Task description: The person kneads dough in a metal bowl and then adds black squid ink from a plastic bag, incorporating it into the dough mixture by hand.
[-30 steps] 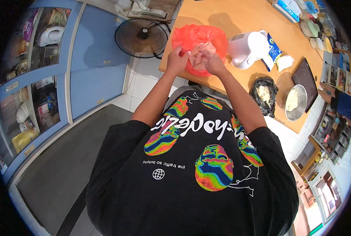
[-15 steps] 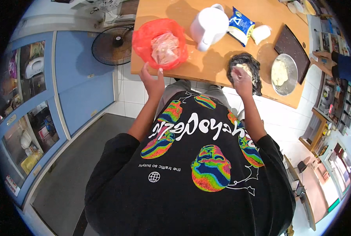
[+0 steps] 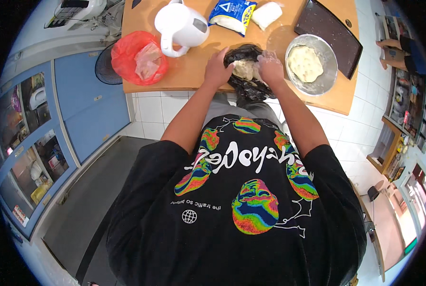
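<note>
The left hand [image 3: 217,70] and right hand [image 3: 271,69] contact the black bag [image 3: 250,88] (finger closure cannot be told); pulling it past the counter [image 3: 189,71] edge could spill the dough [image 3: 244,70].

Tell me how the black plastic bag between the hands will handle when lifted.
The black plastic bag will probably flop and sag, since its film looks thin and crumpled. Weight likely gathers around the pale, doughy mass inside; with the mouth open, tipping might let that slide out.
</note>
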Demonstrator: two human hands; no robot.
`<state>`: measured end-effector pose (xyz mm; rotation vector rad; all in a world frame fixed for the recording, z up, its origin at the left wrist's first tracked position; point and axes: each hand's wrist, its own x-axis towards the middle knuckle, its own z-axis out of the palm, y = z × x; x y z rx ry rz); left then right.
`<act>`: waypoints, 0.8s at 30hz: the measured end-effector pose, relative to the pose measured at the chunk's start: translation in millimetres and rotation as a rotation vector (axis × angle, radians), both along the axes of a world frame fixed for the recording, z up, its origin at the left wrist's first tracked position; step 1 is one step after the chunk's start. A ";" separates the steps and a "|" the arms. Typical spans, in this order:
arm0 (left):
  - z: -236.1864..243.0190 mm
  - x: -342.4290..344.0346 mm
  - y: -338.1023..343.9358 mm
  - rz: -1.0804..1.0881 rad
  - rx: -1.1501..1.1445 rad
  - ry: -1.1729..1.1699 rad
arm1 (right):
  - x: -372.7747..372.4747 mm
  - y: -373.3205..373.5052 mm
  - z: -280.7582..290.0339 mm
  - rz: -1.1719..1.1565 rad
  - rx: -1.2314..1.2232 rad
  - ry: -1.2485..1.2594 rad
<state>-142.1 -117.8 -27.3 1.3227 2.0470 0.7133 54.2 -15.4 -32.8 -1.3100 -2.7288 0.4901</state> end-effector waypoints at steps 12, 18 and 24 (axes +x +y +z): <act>-18.2 18.1 51.6 -0.098 -0.010 -0.180 | 10.3 23.0 34.5 -0.203 -0.517 0.405; -11.6 13.0 51.9 -0.055 0.061 -0.349 | 1.9 14.1 20.3 -0.273 -0.356 0.466; -6.5 -1.5 45.8 0.215 -0.183 -0.704 | 0.0 -4.1 31.9 -0.255 -0.252 0.474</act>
